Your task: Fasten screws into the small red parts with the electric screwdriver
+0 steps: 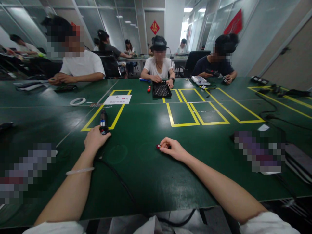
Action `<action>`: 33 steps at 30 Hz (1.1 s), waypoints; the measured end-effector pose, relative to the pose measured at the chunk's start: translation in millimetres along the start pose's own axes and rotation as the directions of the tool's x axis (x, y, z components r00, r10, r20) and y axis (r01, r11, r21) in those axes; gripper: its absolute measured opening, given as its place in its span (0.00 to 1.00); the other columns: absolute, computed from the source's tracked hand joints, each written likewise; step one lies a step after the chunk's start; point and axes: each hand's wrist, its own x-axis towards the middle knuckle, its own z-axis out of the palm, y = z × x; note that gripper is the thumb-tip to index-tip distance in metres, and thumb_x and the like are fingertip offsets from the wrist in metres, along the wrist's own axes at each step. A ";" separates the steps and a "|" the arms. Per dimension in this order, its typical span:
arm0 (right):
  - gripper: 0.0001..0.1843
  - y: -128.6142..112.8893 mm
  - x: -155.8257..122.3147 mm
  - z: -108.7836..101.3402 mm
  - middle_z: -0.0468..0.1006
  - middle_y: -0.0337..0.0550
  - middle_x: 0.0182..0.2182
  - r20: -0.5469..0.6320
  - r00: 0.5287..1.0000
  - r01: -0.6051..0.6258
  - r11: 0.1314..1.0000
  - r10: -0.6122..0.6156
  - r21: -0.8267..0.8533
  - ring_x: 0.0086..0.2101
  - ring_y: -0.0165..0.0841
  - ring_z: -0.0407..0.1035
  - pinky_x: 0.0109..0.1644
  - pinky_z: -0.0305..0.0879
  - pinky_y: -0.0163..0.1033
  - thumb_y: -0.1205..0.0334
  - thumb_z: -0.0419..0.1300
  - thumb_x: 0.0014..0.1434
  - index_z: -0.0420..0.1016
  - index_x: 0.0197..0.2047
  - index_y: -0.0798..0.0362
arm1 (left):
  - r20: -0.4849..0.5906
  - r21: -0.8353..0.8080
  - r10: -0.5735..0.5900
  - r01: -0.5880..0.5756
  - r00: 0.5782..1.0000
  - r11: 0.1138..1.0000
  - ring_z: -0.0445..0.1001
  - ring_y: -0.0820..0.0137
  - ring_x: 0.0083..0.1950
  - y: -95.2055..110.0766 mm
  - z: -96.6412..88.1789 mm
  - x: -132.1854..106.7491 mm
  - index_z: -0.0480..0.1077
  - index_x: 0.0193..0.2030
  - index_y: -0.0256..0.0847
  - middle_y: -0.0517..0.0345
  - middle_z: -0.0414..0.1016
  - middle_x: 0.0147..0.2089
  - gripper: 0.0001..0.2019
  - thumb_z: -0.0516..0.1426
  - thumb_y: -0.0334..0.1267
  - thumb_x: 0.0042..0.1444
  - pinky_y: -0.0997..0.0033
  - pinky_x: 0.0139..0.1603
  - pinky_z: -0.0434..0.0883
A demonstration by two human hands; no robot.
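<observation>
My left hand point(96, 139) is closed around the near end of a dark bottle-shaped thing point(103, 118) with a blue and silver band. Its fingers are partly hidden, and the thumb sticks out to the right. This thing is within a yellow tape outline at the left; I cannot tell whether it stands or lies. Just above the green table, right of the middle, my right hand point(174, 149) pinches a small red and dark thing point(158, 147) between thumb and fingers. It is too small to name its kind.
Several yellow tape outlines point(184, 124) mark the green table point(146, 182). A white sheet point(118, 99) lies beyond my left hand. Across from me, a person point(159, 65) handles a black tray point(161, 90). A black cable point(122, 182) runs toward me; blurred-out devices lie on both sides.
</observation>
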 end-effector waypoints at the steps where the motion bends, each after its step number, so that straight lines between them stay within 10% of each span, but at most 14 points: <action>1: 0.12 0.7 0.2 0.2 0.70 0.37 0.28 -0.001 1.000 0.003 1.000 -0.003 -0.001 0.27 0.26 0.63 0.33 0.61 0.33 0.56 0.62 0.57 0.69 0.39 0.56 | -0.017 0.021 -0.036 0.037 0.999 0.999 0.69 0.47 0.52 8.3 1.4 -2.6 0.59 0.60 0.31 0.33 0.68 0.52 0.35 0.52 0.56 0.53 0.52 0.45 0.68; 9: 0.12 -0.5 0.1 0.0 0.70 0.36 0.27 -0.014 1.000 0.002 1.000 -0.002 -0.020 0.26 0.26 0.62 0.32 0.60 0.32 0.57 0.63 0.55 0.69 0.37 0.55 | 0.014 0.035 0.233 -0.234 0.972 0.972 0.68 0.55 0.53 96.4 7.7 -43.5 0.59 0.62 0.39 0.46 0.68 0.53 0.32 0.54 0.51 0.52 0.60 0.48 0.69; 16: 0.10 -1.3 -0.3 -0.5 0.69 0.34 0.24 -0.023 0.999 0.025 0.992 -0.029 -0.127 0.24 0.26 0.62 0.30 0.58 0.31 0.59 0.62 0.56 0.67 0.36 0.54 | 0.012 -0.032 0.563 -0.563 0.826 0.826 0.67 0.59 0.51 156.1 10.1 -91.6 0.56 0.64 0.42 0.48 0.67 0.52 0.31 0.55 0.46 0.53 0.62 0.50 0.67; 24: 0.09 -3.9 -1.7 0.9 0.68 0.33 0.22 0.011 0.998 0.063 0.930 -0.063 -0.361 0.23 0.27 0.62 0.29 0.56 0.31 0.60 0.63 0.55 0.66 0.33 0.53 | 0.028 -0.176 0.718 -0.704 0.695 0.688 0.66 0.59 0.51 179.1 7.3 -118.9 0.55 0.65 0.44 0.48 0.66 0.55 0.30 0.54 0.42 0.54 0.59 0.51 0.67; 33: 0.09 -6.1 -0.4 3.9 0.68 0.32 0.22 0.013 0.998 0.065 0.907 -0.066 -0.417 0.23 0.27 0.62 0.29 0.54 0.31 0.61 0.63 0.55 0.66 0.34 0.52 | 0.044 -0.173 0.729 -0.713 0.684 0.680 0.66 0.58 0.53 182.2 6.7 -122.1 0.54 0.65 0.44 0.48 0.66 0.57 0.32 0.55 0.42 0.54 0.59 0.52 0.66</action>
